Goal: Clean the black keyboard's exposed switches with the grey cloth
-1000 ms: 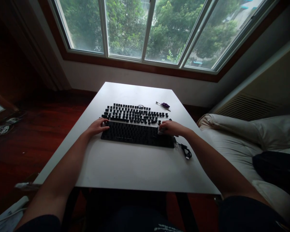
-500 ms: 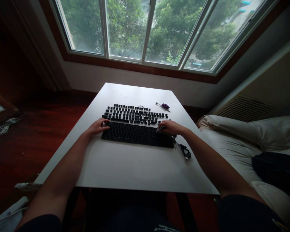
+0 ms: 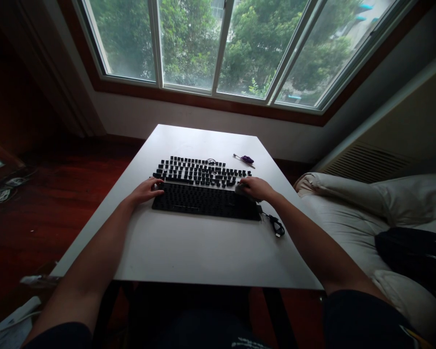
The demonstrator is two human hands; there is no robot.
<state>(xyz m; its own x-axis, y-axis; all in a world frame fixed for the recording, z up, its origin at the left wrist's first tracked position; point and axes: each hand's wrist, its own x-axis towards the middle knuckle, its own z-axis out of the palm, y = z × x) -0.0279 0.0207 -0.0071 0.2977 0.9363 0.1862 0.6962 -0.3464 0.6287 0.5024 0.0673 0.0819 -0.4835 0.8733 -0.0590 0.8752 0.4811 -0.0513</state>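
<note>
A black keyboard [image 3: 199,199] with its keycaps off lies flat on the white table [image 3: 218,257]. At its left end, my left hand [image 3: 147,190] holds the edge between thumb and fingers. My right hand [image 3: 256,188] is closed over the keyboard's upper right part, pressing a crumpled greyish cloth [image 3: 241,189] against it. Most of that cloth is hidden under the fingers. Just behind the keyboard, loose black keycaps [image 3: 189,170] are laid out in rows.
A purple brush-like tool [image 3: 246,159] lies at the back right of the table, near a thin stick. The coiled black USB cable [image 3: 276,226] rests right of the keyboard. A pale sofa [image 3: 343,213] stands to the right, and a window [image 3: 203,48] is ahead.
My right hand has shifted slightly with the cloth over the keyboard's right part. My left hand stays at the left end. The view has moved a little.
</note>
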